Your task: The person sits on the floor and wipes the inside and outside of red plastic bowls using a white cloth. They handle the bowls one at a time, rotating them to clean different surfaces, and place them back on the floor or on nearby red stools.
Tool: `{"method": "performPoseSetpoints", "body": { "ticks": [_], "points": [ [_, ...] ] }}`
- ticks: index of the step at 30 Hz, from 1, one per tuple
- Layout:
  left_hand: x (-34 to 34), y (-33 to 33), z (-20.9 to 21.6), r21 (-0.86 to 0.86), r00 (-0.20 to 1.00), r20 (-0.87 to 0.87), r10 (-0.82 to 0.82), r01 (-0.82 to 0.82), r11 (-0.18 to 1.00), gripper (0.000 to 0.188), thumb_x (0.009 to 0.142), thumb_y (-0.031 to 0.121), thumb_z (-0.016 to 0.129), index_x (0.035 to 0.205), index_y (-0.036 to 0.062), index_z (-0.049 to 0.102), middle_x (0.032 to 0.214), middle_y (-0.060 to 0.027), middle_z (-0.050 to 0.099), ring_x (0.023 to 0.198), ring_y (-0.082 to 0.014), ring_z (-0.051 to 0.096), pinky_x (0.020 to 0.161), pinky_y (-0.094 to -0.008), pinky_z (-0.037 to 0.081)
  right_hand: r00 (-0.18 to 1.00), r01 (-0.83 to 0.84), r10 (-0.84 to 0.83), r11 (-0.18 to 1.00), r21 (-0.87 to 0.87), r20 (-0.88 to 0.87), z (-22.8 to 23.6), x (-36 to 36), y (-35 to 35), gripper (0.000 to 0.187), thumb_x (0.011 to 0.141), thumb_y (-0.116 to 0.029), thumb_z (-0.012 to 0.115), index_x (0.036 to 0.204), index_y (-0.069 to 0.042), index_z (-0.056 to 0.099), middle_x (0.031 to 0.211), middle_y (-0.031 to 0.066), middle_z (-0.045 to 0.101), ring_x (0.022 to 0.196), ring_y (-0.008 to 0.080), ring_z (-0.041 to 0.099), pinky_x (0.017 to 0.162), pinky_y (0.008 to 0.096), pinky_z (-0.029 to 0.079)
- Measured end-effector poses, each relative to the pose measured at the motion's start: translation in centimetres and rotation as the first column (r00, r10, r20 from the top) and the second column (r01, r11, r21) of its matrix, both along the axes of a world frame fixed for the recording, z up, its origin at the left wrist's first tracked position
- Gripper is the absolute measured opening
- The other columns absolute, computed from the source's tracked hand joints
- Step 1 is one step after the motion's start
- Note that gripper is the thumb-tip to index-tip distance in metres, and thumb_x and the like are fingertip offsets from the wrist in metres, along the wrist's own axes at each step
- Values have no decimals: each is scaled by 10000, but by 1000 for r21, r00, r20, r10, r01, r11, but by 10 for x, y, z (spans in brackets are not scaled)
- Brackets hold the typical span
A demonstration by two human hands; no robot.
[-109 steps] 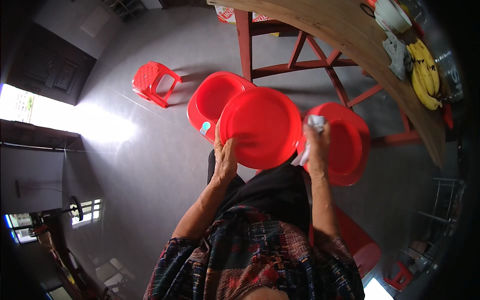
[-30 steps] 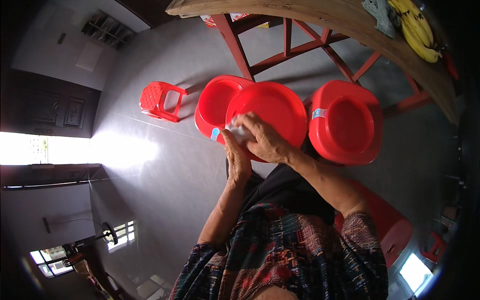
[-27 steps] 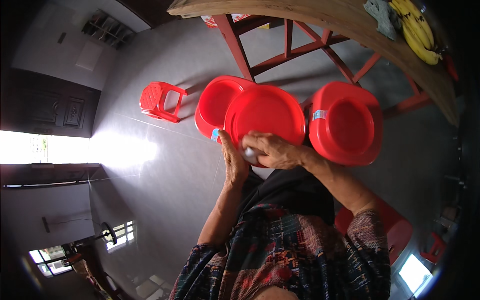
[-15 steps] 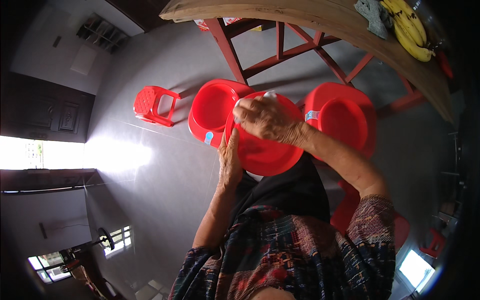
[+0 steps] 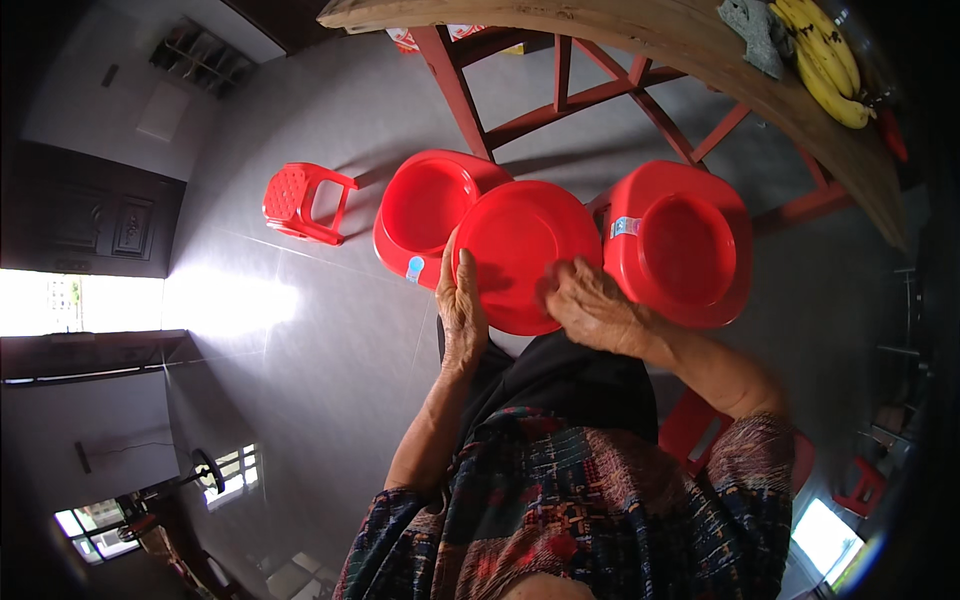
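My left hand point(image 5: 464, 318) grips the left rim of a round red plate point(image 5: 515, 240), its thumb over the edge and its fingers behind. The plate is tilted, its inside facing me, above my lap. Against the plate's lower right inner surface is my right hand point(image 5: 590, 305), fingers curled and partly blurred. The white cloth seen in it a moment before is hidden under the fingers now. Behind the plate to the left, a red dish point(image 5: 425, 205) rests on a red stool point(image 5: 390, 262). To the right, another red dish point(image 5: 688, 250) lies on a second red stool point(image 5: 663, 178).
A small red stool point(image 5: 292, 200) stands at the left on the grey floor point(image 5: 330, 330). Ahead is a wooden tabletop point(image 5: 600, 28) on red legs point(image 5: 455, 95), carrying bananas point(image 5: 828, 65) and a grey cloth point(image 5: 752, 38). A red chair point(image 5: 690, 430) is beside my right side.
My right hand has moved from the plate's upper left down to its lower right, uncovering the plate's middle. The white cloth has gone out of sight. My left hand keeps its grip.
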State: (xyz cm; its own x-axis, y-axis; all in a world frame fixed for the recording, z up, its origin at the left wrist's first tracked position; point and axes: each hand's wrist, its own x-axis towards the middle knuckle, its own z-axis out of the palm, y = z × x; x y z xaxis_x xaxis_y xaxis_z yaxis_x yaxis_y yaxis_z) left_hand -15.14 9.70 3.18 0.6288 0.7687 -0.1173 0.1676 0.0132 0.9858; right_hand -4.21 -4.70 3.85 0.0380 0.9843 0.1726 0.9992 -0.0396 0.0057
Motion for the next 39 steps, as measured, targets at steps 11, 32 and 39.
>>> {"method": "performPoseSetpoints", "body": {
  "ticks": [11, 32, 39],
  "points": [
    [4, -14, -8, -298, 961, 266, 72, 11, 954, 563, 1009, 456, 335, 1287, -16, 466, 1237, -116, 546, 1117, -196, 535, 956, -338, 437, 673, 504, -168, 817, 280, -721, -10, 1, 64, 475, 750, 30, 575, 1196, -60, 440, 1109, 219, 450, 1041, 424, 444, 860, 510, 387],
    [-2, -14, -15, 68, 967, 251, -28, 12, 998, 476, 1000, 296, 443, 1409, 63, 367, 1380, -109, 447, 1273, -205, 410, 1066, -338, 319, 860, 417, -208, 814, 405, -466, -11, 4, 43, 360, 835, -11, 567, 1187, -54, 503, 1102, 200, 492, 944, 355, 515, 774, 407, 491],
    [3, -12, -18, 35, 966, 238, 97, -109, 993, 495, 983, 328, 486, 1384, 85, 328, 1312, -119, 445, 1198, -227, 434, 1012, -349, 353, 806, 299, -78, 909, 290, -587, -29, -31, 36, 482, 765, 35, 561, 1232, -74, 516, 1211, 215, 465, 1002, 399, 513, 824, 429, 493]
  ]
}}
